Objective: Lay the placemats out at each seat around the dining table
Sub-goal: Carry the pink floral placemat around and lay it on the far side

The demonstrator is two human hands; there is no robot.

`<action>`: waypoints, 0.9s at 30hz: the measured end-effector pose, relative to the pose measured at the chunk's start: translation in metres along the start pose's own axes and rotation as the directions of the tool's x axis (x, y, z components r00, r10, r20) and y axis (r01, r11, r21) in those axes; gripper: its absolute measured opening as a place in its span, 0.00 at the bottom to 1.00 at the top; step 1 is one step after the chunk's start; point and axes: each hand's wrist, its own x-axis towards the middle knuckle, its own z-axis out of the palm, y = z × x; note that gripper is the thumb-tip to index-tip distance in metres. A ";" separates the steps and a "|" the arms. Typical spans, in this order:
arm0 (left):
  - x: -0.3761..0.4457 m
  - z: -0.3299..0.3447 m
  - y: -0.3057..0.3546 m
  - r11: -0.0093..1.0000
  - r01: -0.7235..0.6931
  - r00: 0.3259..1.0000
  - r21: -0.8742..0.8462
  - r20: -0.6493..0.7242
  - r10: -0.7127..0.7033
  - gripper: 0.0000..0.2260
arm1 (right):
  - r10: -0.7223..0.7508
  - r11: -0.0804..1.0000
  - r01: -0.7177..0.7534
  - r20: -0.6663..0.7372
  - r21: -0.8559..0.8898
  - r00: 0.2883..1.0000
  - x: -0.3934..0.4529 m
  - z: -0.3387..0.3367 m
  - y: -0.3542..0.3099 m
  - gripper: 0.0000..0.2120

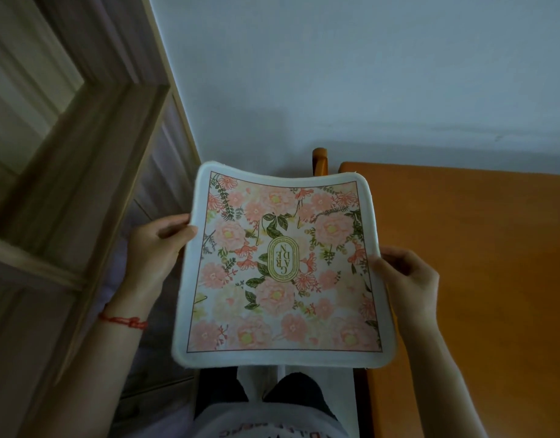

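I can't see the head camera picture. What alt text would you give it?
Seen from above, a person holds a floral placemat in the air by its side edges, the left hand and the right hand each pinching one side. An orange wooden table lies to the right, with a chair's top showing beyond the mat against a pale wall.

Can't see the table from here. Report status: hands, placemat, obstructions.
Left hand and right hand each pinch a side edge of the floral placemat. Held in the air, not yet on the orange table. Nothing blocking.
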 end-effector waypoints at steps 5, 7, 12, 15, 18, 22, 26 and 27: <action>0.031 0.029 0.012 0.999 0.041 0.998 -0.009 0.042 -0.040 0.15 | 0.017 1.000 -0.017 -0.027 -0.007 1.000 0.029 -0.005 -0.007 0.04; 0.043 0.039 0.016 0.998 0.054 0.996 -0.009 0.069 -0.053 0.15 | 0.030 1.000 -0.030 -0.048 0.004 0.998 0.037 -0.007 -0.008 0.04; 0.075 0.070 0.032 0.999 0.036 0.983 -0.006 0.179 -0.034 0.15 | 0.068 0.997 -0.064 -0.140 0.034 0.988 0.053 -0.010 -0.005 0.04; 0.100 0.096 0.042 1.000 0.001 0.965 -0.017 0.263 0.004 0.15 | 0.086 0.996 -0.081 -0.219 0.034 0.972 0.063 -0.013 -0.003 0.04; 0.127 0.123 0.053 1.000 -0.030 0.931 -0.009 0.363 0.031 0.15 | 0.130 0.991 -0.116 -0.335 0.062 0.933 0.068 -0.014 -0.002 0.04; 0.160 0.156 0.067 0.998 -0.067 0.867 -0.006 0.495 0.062 0.13 | 0.170 0.985 -0.140 -0.463 0.100 0.870 0.071 -0.011 -0.003 0.05; 0.184 0.189 0.079 0.993 -0.117 0.788 0.001 0.609 0.092 0.13 | 0.207 0.978 -0.152 -0.559 0.144 0.803 0.067 -0.003 -0.005 0.05; 0.187 0.196 0.082 0.992 -0.129 0.769 0.003 0.631 0.098 0.13 | 0.218 0.975 -0.155 -0.580 0.156 0.785 0.065 -0.002 -0.006 0.05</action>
